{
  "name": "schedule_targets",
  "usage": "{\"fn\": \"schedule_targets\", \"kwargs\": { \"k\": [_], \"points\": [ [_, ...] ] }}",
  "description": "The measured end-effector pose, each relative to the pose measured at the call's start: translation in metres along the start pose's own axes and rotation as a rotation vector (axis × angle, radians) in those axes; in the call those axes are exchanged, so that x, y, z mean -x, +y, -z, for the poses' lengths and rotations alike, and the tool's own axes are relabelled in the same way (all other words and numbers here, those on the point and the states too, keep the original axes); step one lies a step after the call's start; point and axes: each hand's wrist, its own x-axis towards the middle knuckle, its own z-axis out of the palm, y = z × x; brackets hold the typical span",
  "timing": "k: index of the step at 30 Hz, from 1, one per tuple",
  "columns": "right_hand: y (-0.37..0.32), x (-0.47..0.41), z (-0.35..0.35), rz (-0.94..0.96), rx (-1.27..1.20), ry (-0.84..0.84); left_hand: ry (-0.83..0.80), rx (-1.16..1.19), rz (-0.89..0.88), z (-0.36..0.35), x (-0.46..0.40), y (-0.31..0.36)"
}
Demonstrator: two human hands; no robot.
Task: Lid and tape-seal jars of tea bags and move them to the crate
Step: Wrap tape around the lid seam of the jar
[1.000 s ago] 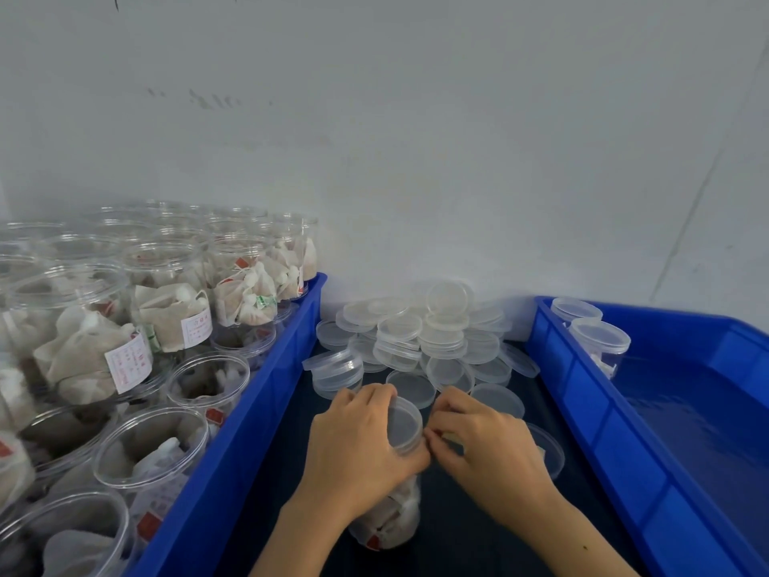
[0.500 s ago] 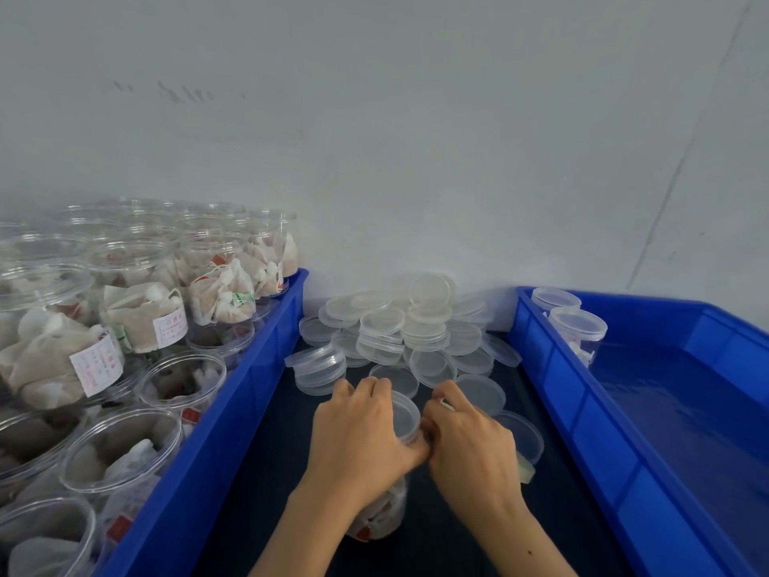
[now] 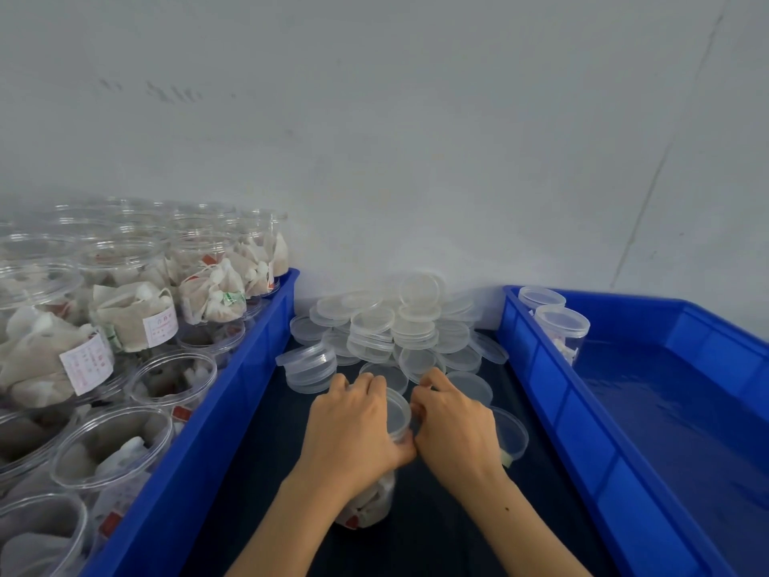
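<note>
Head view: left hand (image 3: pixel 353 431) grips lidded jar (image 3: pixel 370 508) from left; right hand (image 3: pixel 453 426) pinches at lid (image 3: pixel 397 414) rim.

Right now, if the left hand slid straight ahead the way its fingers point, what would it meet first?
Probably the single loose lid lying flat just beyond the left hand, which grips the lidded jar. Behind that lid rises the pile of lids against the wall. Depth is hard to judge from this view.

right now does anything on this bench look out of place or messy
Only the spare lids: they lie in a loose heap against the wall between the two blue crates, some tilted, one propped on edge. The jar stands upright between left hand and right hand. Nothing looks spilled or broken.
</note>
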Motion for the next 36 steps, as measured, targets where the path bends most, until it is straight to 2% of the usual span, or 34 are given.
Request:
{"fn": "schedule_targets", "kwargs": {
  "k": [24,29,36],
  "points": [
    [0.001,-0.019,-0.013,-0.078,-0.121,0.009,-0.028,0.001,0.009,-0.001,-0.005,0.001],
    [0.022,-0.048,-0.002,-0.194,-0.129,0.005,-0.072,0.152,-0.051,0.0,0.016,-0.006],
    [0.014,-0.058,0.004,-0.064,-0.108,-0.011,-0.077,0.139,-0.011,-0.003,0.013,0.0]
  ]
}}
